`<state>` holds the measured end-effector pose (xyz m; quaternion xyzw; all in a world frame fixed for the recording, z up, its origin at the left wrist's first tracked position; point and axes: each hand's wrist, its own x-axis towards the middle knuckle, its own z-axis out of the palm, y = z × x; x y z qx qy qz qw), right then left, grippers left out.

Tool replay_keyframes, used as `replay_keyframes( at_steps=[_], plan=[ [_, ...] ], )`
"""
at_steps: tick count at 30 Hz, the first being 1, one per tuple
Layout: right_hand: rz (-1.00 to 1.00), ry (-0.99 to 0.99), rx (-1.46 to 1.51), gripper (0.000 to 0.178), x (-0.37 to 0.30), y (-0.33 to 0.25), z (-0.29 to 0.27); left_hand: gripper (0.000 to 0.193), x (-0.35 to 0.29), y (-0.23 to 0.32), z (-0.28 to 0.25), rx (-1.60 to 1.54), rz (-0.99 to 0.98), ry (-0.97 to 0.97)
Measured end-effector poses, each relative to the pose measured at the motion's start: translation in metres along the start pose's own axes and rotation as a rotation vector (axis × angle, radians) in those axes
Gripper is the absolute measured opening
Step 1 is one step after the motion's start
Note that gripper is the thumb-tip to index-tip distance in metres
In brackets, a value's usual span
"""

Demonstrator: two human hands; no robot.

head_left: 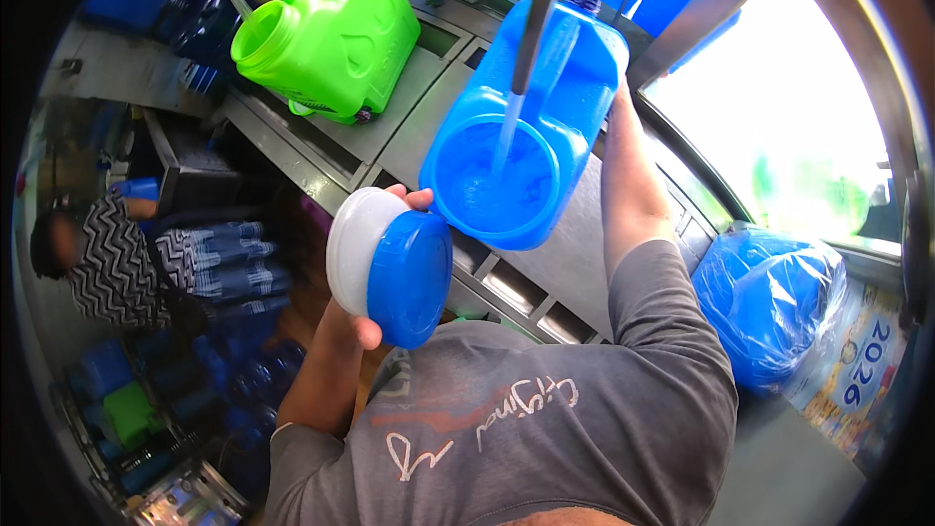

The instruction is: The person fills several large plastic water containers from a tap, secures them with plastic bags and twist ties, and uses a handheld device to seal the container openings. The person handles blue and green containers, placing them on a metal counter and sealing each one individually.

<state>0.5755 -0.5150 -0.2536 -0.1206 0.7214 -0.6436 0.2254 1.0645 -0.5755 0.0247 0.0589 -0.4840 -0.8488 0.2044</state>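
Observation:
My left hand [365,329] grips two round lids side by side, a white lid [353,248] and a blue lid [414,278], with thumb and fingertips at their edges. Just beyond them is a blue water jug [589,73], its wide round mouth facing me. Water pours from a metal spout [531,49] into this mouth, and churning water shows inside. My right hand [620,102] is against the jug's right side; its fingers are hidden behind the jug. To the left, a green jug [375,24] stands uncapped, with a stream entering its mouth from another spout.
Both jugs rest on a metal counter [409,141] with slotted openings. A plastic-wrapped blue container [769,302] sits at right, beside a bright window [779,107]. At far left is a person in a zigzag-patterned top [112,253], near several blue containers [243,370].

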Motion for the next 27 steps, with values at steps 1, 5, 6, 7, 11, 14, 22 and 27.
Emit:
replay_keyframes(
  at_steps=[1,5,6,7,11,14,22,27],
  plan=[
    [-0.014,0.003,-0.081,0.046,0.000,-0.008,0.000,0.141,0.000,-0.002,-0.001,0.003,0.013,-0.008],
    [-0.043,0.014,-0.356,0.046,0.006,-0.025,0.000,0.141,-0.004,0.000,-0.004,0.024,0.002,-0.030],
    [-0.051,0.013,-0.413,0.046,0.008,-0.026,0.000,0.141,-0.004,-0.001,-0.004,0.025,-0.002,-0.039],
    [-0.054,0.017,-0.466,0.047,0.010,-0.027,0.000,0.138,-0.004,-0.002,-0.005,0.018,0.032,-0.060],
    [-0.080,0.026,-0.630,0.047,0.015,-0.019,-0.004,0.137,-0.003,-0.002,-0.008,0.033,0.053,-0.072],
    [-0.096,0.032,-0.731,0.048,0.013,-0.007,-0.010,0.138,-0.003,-0.002,-0.008,0.048,0.034,-0.063],
    [-0.020,0.061,-0.932,0.049,-0.010,-0.018,-0.020,0.141,-0.002,-0.003,-0.010,0.068,0.010,-0.076],
    [-0.032,0.076,-0.929,0.051,-0.018,-0.019,-0.020,0.139,-0.005,-0.007,-0.014,0.088,0.035,-0.092]
  ],
)
